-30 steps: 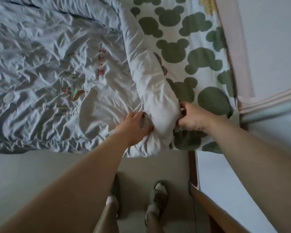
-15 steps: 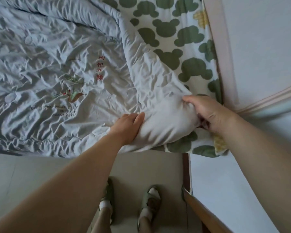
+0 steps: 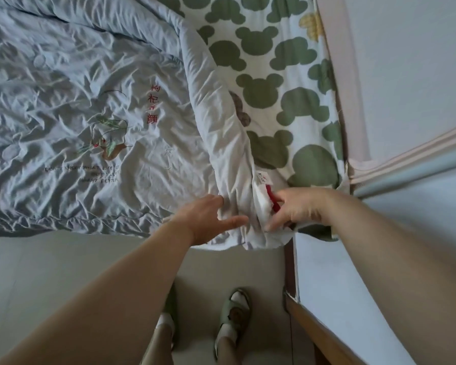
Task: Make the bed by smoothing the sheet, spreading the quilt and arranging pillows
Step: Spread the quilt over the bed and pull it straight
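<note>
A wrinkled pale blue quilt [image 3: 90, 83] with an embroidered plant and red characters covers the left of the bed. Its right edge lies as a rolled fold [image 3: 221, 122] over the white sheet with green bear heads [image 3: 287, 61]. At the near corner the quilt's white underside shows, with a red label [image 3: 273, 200]. My left hand [image 3: 208, 219] rests flat on that corner with its fingers spread. My right hand [image 3: 298, 209] pinches the corner's fabric beside the label. No pillow is in view.
The bed's near edge runs across the middle of the view, with grey floor [image 3: 50, 272] below it. My feet in green sandals [image 3: 234, 312] stand at the corner. A wooden rail [image 3: 319, 335] and a pale panel border the right side.
The quilt corner, stretched to the right half a second ago, has come back into a rolled fold. My left hand has let go and spread flat. The red label has come into sight.
</note>
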Available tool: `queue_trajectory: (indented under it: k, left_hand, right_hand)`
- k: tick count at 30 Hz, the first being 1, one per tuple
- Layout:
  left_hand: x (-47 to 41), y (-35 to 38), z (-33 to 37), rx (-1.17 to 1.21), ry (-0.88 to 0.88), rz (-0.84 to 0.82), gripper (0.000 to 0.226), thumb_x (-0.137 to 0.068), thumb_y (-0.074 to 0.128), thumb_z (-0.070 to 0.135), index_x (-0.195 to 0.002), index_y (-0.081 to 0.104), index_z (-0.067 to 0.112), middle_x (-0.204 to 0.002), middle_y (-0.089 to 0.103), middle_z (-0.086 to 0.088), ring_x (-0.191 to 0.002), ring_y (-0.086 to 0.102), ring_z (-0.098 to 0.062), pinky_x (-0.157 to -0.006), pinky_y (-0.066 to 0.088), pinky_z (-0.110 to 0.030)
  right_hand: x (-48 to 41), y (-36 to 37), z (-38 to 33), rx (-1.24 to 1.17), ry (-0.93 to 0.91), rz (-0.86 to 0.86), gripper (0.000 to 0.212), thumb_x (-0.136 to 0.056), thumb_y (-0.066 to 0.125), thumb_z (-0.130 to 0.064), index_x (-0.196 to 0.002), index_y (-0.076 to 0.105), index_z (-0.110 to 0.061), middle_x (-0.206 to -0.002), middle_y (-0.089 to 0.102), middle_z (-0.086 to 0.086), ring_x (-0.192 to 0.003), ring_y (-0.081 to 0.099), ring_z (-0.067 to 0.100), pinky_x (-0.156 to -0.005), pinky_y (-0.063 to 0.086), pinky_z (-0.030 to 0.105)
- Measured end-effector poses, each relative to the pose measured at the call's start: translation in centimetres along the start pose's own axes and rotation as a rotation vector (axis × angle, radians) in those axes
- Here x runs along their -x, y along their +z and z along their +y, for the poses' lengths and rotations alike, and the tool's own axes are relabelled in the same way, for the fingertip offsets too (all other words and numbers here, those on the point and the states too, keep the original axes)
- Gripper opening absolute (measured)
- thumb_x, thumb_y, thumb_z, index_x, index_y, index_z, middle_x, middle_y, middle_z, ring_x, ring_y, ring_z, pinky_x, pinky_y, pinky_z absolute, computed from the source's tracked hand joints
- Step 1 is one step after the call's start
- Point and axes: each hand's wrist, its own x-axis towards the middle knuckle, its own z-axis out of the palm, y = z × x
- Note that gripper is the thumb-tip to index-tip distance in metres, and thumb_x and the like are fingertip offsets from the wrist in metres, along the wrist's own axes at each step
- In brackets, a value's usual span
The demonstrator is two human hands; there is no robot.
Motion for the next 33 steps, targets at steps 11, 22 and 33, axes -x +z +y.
queue_trajectory:
  k: [11, 22, 33]
  left_hand:
    - [-2.3, 0.0, 0.3, 0.127, -0.020, 0.104, 0.058, -0.092, 0.050, 0.044, -0.145, 0.028, 0.034, -0.141, 0.041, -0.002, -0.128, 0.042, -0.027, -0.103, 0.039, -0.042]
    - [-5.3, -7.5, -1.2, 0.086, -0.083, 0.227, 0.043, -0.099, 0.039, 0.028, -0.141, 0.039, 0.015, -0.141, 0.042, -0.009, -0.127, 0.044, -0.030, -0.102, 0.039, -0.041]
    - [-16.3, -21.7, -10.3, 0.148, -0.172, 0.379, 0.047, -0.095, 0.044, 0.022, -0.141, 0.040, 0.018, -0.138, 0.047, -0.012, -0.124, 0.047, -0.032, -0.100, 0.041, -0.040]
  right_hand:
    - [-2.4, -1.8, 2.3, 0.289, 0.137, 0.575, 0.006, -0.091, 0.051, -0.011, -0.093, 0.054, -0.006, -0.087, 0.056, 0.010, -0.071, 0.054, 0.023, -0.053, 0.038, 0.027]
    - [-7.6, -2.7, -4.8, 0.234, -0.080, 0.648, 0.040, -0.089, 0.051, -0.027, -0.122, 0.048, -0.005, -0.125, 0.051, 0.018, -0.111, 0.053, 0.035, -0.089, 0.045, 0.038]
    - [-16.7, -10.6, -18.6, 0.201, -0.101, 0.726, 0.046, -0.097, 0.045, -0.025, -0.139, 0.040, -0.007, -0.140, 0.046, 0.014, -0.125, 0.048, 0.032, -0.099, 0.040, 0.035]
